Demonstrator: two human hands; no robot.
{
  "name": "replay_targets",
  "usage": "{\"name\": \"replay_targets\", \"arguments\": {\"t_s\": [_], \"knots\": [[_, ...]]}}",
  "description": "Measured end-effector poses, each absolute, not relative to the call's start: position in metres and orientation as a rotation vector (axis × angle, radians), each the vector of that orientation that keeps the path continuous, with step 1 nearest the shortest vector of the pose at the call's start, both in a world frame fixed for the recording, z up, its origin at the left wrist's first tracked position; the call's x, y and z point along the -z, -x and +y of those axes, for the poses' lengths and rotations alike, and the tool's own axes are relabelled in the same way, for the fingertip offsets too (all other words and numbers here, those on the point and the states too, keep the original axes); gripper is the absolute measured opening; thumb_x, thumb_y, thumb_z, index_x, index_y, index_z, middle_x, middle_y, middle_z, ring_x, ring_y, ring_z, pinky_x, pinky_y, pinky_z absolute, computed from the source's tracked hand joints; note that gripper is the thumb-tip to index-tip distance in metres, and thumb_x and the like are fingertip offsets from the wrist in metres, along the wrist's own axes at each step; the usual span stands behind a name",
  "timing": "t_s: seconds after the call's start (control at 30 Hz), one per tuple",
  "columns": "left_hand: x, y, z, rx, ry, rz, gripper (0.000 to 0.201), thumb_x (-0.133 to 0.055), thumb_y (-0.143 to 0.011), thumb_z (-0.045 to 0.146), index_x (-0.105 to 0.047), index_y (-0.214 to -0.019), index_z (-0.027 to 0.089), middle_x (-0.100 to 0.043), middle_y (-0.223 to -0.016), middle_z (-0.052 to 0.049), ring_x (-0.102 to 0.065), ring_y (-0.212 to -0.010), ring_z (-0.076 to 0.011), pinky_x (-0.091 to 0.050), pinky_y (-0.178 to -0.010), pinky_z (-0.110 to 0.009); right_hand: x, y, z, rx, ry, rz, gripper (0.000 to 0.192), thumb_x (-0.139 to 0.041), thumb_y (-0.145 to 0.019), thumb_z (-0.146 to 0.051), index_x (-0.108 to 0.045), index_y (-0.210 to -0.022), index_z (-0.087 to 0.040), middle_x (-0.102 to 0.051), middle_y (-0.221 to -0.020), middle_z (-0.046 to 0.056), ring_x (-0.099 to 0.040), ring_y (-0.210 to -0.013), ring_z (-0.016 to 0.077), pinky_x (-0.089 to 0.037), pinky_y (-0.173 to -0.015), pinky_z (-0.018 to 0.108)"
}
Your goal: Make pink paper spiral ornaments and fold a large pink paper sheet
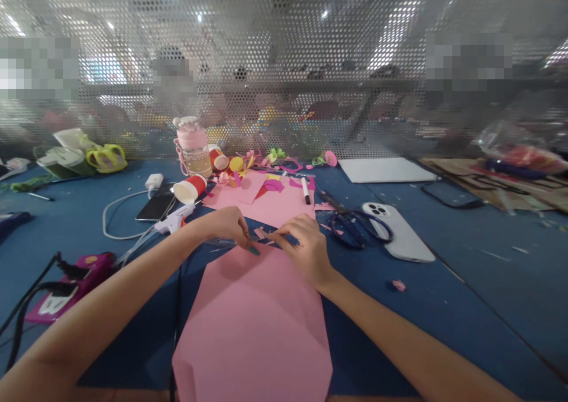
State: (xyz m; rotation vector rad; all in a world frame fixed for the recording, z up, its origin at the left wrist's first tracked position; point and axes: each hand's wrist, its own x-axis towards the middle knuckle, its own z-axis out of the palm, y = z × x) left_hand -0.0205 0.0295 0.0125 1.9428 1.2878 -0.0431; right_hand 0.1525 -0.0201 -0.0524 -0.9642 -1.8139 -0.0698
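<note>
A large pink paper sheet (252, 325) lies on the blue table (444, 307) in front of me, its corners folded in. My left hand (226, 224) and my right hand (304, 245) meet at the sheet's far edge. Their fingertips pinch at something small there, next to pink paper scraps (261, 234). What the fingers hold is too small to tell. A thin clear strip, maybe a ruler (222, 243), lies under my left hand.
Dark scissors (355, 221) and a white phone (399, 233) lie to the right. A marker (306, 190), more pink paper (275, 203), paper curls, a red cup (190, 189), a pink bottle (194, 147), a glue gun (175, 219), a charger cable and a black phone (155, 206) lie beyond and left. A mesh screen stands behind.
</note>
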Motion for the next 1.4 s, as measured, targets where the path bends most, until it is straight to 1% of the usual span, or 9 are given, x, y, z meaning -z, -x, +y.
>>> {"name": "replay_targets", "arguments": {"t_s": [0.23, 0.43, 0.77, 0.9, 1.0, 1.07, 1.13, 1.23, 1.4], "knots": [[-0.009, 0.02, 0.031, 0.064, -1.981, 1.32, 0.014, -0.069, -0.047, 0.025, -0.069, -0.057, 0.015, -0.062, -0.056, 0.002, -0.046, -0.055, -0.0093, -0.031, -0.051, -0.019, 0.052, -0.152, -0.02, 0.049, 0.963, -1.821, 0.024, -0.056, -0.079, -0.031, -0.054, -0.059, -0.019, -0.056, -0.056, 0.0, -0.05, -0.062, 0.0146, -0.038, -0.061, 0.029], [-0.006, 0.021, 0.032, 0.072, -2.008, 1.301, 0.014, -0.069, -0.047, 0.027, -0.069, -0.057, 0.017, -0.061, -0.054, 0.003, -0.045, -0.054, -0.0093, -0.031, -0.051, -0.02, 0.052, -0.153, -0.02, 0.059, 0.966, -1.826, 0.023, -0.056, -0.079, -0.031, -0.055, -0.059, -0.018, -0.057, -0.057, 0.001, -0.05, -0.062, 0.0151, -0.038, -0.061, 0.029], [-0.006, 0.02, 0.031, 0.076, -2.026, 1.317, 0.022, -0.074, -0.043, 0.033, -0.068, -0.056, 0.016, -0.061, -0.056, 0.002, -0.044, -0.053, -0.0097, -0.031, -0.05, -0.021, 0.051, -0.154, -0.021, 0.063, 0.999, -1.839, 0.025, -0.053, -0.081, -0.032, -0.054, -0.059, -0.019, -0.058, -0.058, 0.001, -0.051, -0.063, 0.0151, -0.038, -0.062, 0.029], [-0.006, 0.02, 0.032, 0.074, -2.029, 1.326, 0.021, -0.074, -0.043, 0.032, -0.068, -0.056, 0.016, -0.059, -0.054, 0.003, -0.044, -0.052, -0.0095, -0.031, -0.049, -0.021, 0.049, -0.154, -0.024, 0.146, 1.047, -1.934, 0.017, -0.052, -0.081, -0.032, -0.059, -0.071, -0.019, -0.063, -0.07, 0.003, -0.052, -0.073, 0.0175, -0.038, -0.071, 0.033], [-0.005, 0.02, 0.032, 0.067, -2.046, 1.34, 0.022, -0.075, -0.043, 0.033, -0.069, -0.056, 0.016, -0.057, -0.05, 0.004, -0.042, -0.05, -0.009, -0.03, -0.048, -0.021, 0.047, -0.15, -0.029, 0.373, 1.083, -2.002, 0.014, -0.054, -0.08, -0.032, -0.062, -0.083, -0.021, -0.066, -0.087, 0.003, -0.048, -0.09, 0.023, -0.028, -0.089, 0.044], [-0.004, 0.019, 0.033, 0.078, -2.07, 1.357, 0.024, -0.075, -0.042, 0.034, -0.069, -0.056, 0.015, -0.055, -0.047, 0.005, -0.041, -0.048, -0.0086, -0.031, -0.048, -0.021, 0.046, -0.145, -0.033, 0.508, 1.096, -2.022, 0.011, -0.054, -0.08, -0.028, -0.063, -0.081, -0.023, -0.065, -0.097, 0.002, -0.042, -0.098, 0.0262, -0.017, -0.096, 0.052], [-0.004, 0.018, 0.033, 0.095, -2.087, 1.376, 0.027, -0.076, -0.042, 0.033, -0.07, -0.06, 0.014, -0.054, -0.047, 0.005, -0.041, -0.048, -0.0086, -0.032, -0.049, -0.021, 0.047, -0.139, -0.036, 0.583, 1.094, -2.052, 0.009, -0.054, -0.079, -0.023, -0.062, -0.077, -0.023, -0.064, -0.103, 0.001, -0.038, -0.103, 0.0277, -0.01, -0.097, 0.056], [-0.002, 0.015, 0.031, 0.091, -2.087, 1.365, 0.028, -0.075, -0.044, 0.031, -0.071, -0.065, 0.013, -0.057, -0.05, 0.004, -0.045, -0.051, -0.0089, -0.034, -0.051, -0.019, 0.05, -0.132, -0.037, 0.584, 1.095, -2.107, 0.012, -0.053, -0.078, -0.015, -0.061, -0.075, -0.023, -0.064, -0.097, 0.001, -0.037, -0.101, 0.0275, -0.009, -0.097, 0.058], [-0.003, 0.013, 0.029, 0.002, -2.093, 1.283, 0.026, -0.072, -0.048, 0.029, -0.072, -0.068, 0.013, -0.06, -0.053, 0.002, -0.044, -0.054, -0.0092, -0.033, -0.05, -0.018, 0.053, -0.134, -0.032, 0.37, 1.17, -2.108, 0.015, -0.052, -0.077, -0.01, -0.059, -0.071, -0.022, -0.064, -0.073, 0.0, -0.039, -0.096, 0.0262, -0.014, -0.095, 0.055]]}}
